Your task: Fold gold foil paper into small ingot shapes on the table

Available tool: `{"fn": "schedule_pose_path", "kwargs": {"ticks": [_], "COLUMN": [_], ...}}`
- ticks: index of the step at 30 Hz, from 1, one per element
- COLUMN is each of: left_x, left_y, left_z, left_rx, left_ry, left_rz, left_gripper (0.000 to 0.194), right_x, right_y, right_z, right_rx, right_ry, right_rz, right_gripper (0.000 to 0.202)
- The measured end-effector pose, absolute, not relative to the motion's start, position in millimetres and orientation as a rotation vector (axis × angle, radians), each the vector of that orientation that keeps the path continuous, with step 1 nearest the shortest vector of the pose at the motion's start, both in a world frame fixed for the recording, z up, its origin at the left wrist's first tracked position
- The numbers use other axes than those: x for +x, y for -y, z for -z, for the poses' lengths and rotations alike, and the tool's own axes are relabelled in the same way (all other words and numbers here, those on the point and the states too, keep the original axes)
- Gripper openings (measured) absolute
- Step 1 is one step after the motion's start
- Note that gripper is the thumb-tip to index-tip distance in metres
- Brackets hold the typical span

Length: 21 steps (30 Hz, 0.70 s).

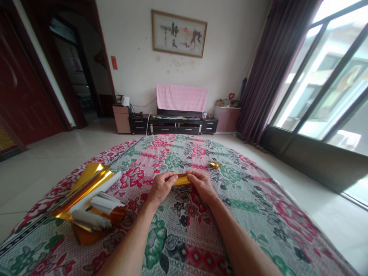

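A small strip of gold foil paper (181, 180) is stretched between my two hands over the middle of the table. My left hand (161, 188) pinches its left end, thumb on top. At the right end, my right hand (202, 186) grips it the same way. Beyond my right hand, a small folded gold ingot shape (215, 165) rests on the cloth. To the left of my hands lies a pile of gold foil sheets (91, 180), partly rolled, with white paper pieces (105, 203) among them.
A flowered cloth (201, 237) covers the rounded table. Behind it, against the wall, stands a low black cabinet (163, 128) with a pink cloth (181, 97) draped above. A purple curtain (264, 73) hangs beside the window at right.
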<state>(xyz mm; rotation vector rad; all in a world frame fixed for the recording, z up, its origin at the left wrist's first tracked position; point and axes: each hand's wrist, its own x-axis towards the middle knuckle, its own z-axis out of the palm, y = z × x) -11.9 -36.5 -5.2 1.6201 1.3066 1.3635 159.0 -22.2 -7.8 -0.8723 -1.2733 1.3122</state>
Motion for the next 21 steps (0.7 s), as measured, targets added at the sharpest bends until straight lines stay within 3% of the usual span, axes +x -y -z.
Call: {"fn": "schedule_pose_path", "kwargs": {"ticks": [7,21], "left_x": [-12.1,-12.8], "left_y": [37.0,38.4], "left_z": [3.5,2.8], "left_rx": [1.592,1.622], "left_ry": [-1.308,-1.316], "left_rz": [-1.370,-1.359], "left_gripper": [0.027,0.026], "right_x": [160.5,158.6], "right_y": [23.9,20.7], "right_z": [3.7,8.9], "right_rx": [-0.862,-0.831], "right_ry": [1.280,1.227], "right_rz": [-1.374,-1.331], "right_gripper": [0.033,0.024]}}
